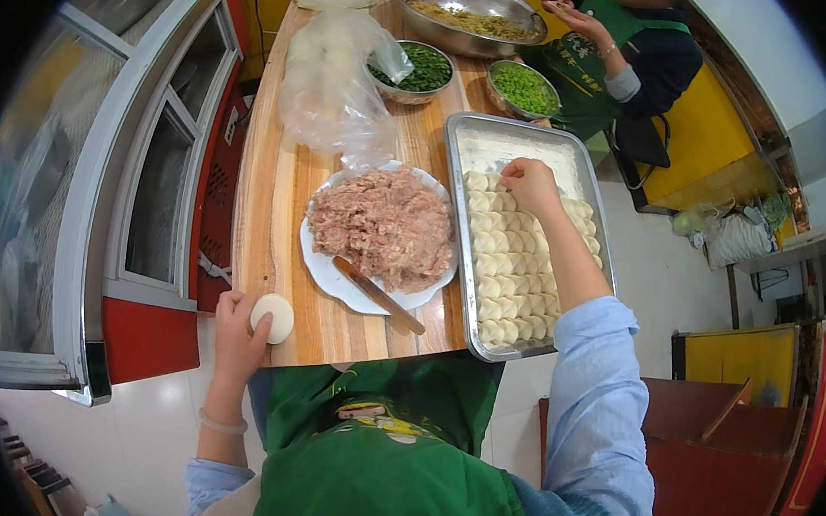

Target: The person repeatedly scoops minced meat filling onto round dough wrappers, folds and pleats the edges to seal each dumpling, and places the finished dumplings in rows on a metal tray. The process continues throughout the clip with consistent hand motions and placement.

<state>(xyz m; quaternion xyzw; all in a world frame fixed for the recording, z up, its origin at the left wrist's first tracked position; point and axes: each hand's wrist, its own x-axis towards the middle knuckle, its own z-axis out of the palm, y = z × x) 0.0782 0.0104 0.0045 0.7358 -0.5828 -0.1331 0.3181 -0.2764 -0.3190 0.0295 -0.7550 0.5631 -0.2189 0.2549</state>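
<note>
My left hand [241,328] holds a round dough wrapper [273,318] at the table's near left corner, thumb on top. Over the metal tray [463,262] my right hand [533,186] reaches in, its fingertips pinched at a dumpling [493,182] in the farthest row; the hand partly hides that spot. Rows of folded dumplings [505,265] fill the near part of the tray, with a floured bare strip beyond them. Left of the tray, a white scalloped plate [321,269] bears a mound of minced meat filling [386,223]. A wooden spatula [379,295] rests across the plate's near rim.
Plastic bags of dough wrappers [319,69] lie farther back, beside bowls of dark chopped greens [420,69] and light chopped greens [523,88]. Behind stands a large steel bowl [468,15] of filling. Another person [611,55] sits at the far right. A glass-fronted cabinet [165,166] flanks the table's left.
</note>
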